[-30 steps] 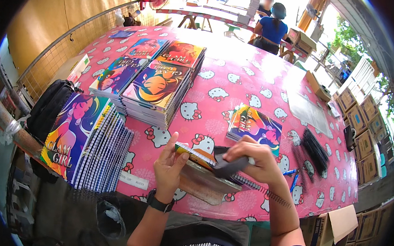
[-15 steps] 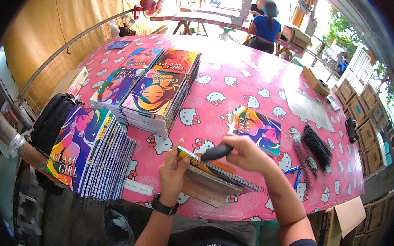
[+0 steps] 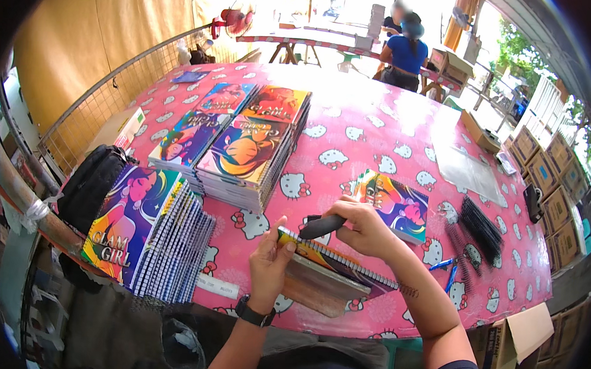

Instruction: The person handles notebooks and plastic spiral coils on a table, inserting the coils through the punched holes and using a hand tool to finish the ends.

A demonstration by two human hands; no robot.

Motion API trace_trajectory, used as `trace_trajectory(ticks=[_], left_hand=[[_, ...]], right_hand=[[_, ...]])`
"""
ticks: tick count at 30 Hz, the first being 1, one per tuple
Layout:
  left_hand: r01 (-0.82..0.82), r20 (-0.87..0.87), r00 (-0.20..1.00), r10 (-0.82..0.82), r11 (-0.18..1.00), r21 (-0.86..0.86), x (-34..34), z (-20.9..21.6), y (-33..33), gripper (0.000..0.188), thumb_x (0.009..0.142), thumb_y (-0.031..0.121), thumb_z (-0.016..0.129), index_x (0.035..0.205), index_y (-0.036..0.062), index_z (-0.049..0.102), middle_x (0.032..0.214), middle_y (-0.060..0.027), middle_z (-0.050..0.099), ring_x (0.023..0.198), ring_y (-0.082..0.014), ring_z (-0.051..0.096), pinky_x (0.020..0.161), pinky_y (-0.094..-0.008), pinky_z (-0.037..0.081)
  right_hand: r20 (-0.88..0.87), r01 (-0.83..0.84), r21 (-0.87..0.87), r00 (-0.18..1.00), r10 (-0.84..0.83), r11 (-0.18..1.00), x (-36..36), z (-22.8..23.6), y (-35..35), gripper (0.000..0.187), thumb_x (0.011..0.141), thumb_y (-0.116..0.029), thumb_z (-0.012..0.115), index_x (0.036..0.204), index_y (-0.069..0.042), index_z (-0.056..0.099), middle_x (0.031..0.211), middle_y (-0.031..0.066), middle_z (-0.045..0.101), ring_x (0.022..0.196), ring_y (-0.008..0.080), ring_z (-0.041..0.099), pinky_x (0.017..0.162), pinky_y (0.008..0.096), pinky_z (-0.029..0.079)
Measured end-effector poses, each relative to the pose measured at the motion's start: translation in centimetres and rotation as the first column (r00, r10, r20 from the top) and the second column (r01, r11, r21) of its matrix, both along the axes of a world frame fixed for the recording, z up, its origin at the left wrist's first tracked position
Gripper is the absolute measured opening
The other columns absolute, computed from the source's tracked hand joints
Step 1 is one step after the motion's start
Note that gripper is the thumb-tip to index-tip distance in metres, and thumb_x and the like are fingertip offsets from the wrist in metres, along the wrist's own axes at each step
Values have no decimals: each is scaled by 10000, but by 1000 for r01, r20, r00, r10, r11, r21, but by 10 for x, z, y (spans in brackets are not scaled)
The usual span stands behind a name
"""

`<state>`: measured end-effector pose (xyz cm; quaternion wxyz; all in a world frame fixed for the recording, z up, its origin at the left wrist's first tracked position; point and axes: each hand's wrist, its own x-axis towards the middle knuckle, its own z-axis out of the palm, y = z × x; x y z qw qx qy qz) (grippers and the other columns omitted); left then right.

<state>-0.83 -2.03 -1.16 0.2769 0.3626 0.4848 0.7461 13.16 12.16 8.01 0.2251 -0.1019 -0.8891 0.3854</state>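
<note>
Near the worktop's (image 3: 326, 186) front edge, my left hand (image 3: 269, 259) pinches the notebook's (image 3: 331, 260) end, coil (image 3: 374, 276) upward, probably to steady it; my right hand (image 3: 360, 226) grips a dark tool (image 3: 323, 227) at that coil.

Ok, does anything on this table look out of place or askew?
Two small things: a coil end sticks out past the held notebook's edge, and loose black coils straggle beside their neater bundle on the right. I see nothing spilled.
</note>
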Motion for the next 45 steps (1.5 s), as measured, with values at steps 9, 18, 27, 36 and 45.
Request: trace_trajectory(ticks=[9, 18, 27, 36, 45], left_hand=[[6, -38, 999, -5, 1000, 1, 2, 4, -1, 471, 876, 65, 641, 1328, 47, 510, 946, 20, 504, 843, -66, 453, 751, -202, 395], [80, -259, 965, -49, 991, 110, 39, 59, -4, 398, 796, -3, 686, 1178, 21, 577, 947, -78, 640, 886, -131, 604, 778, -274, 489], [147, -261, 959, -107, 980, 136, 62, 63, -10, 406, 819, 50, 689, 1174, 7, 497, 974, -118, 646, 907, -150, 619, 810, -279, 492], [234, -304, 935, -183, 962, 141, 66, 68, -13, 495, 803, 59, 721, 1211, 34, 442, 980, -51, 603, 849, -67, 572, 669, -163, 447], [-82, -577, 786, 221, 963, 257, 60, 77, -1, 733, 762, 132, 781, 1339, 11, 346, 1132, -127, 552, 995, -170, 554, 853, -282, 447]], right_hand=[[310, -15, 343, 946, -99, 939, 21, -17, 21, 398, 673, 40, 538, 1059, -31, 600, 1005, 108, 619, 1033, 298, 534, 902, 427, 428], [-167, 140, 169, 980, -112, 976, 45, 47, -65, 368, 749, -84, 742, 1089, -35, 610, 1027, 110, 611, 922, 234, 605, 800, 324, 489], [-351, 204, 133, 925, -146, 970, 64, 42, -75, 268, 816, -104, 686, 1067, -48, 610, 886, 98, 569, 828, 228, 585, 719, 320, 490], [-329, 143, 306, 943, -37, 941, 85, 38, -75, 261, 839, -182, 603, 1076, -75, 570, 898, 85, 575, 887, 265, 592, 779, 371, 492], [-461, 309, 446, 884, -81, 840, 80, 50, -68, 346, 766, -49, 640, 1106, -76, 584, 906, 73, 609, 831, 234, 601, 661, 344, 518]])
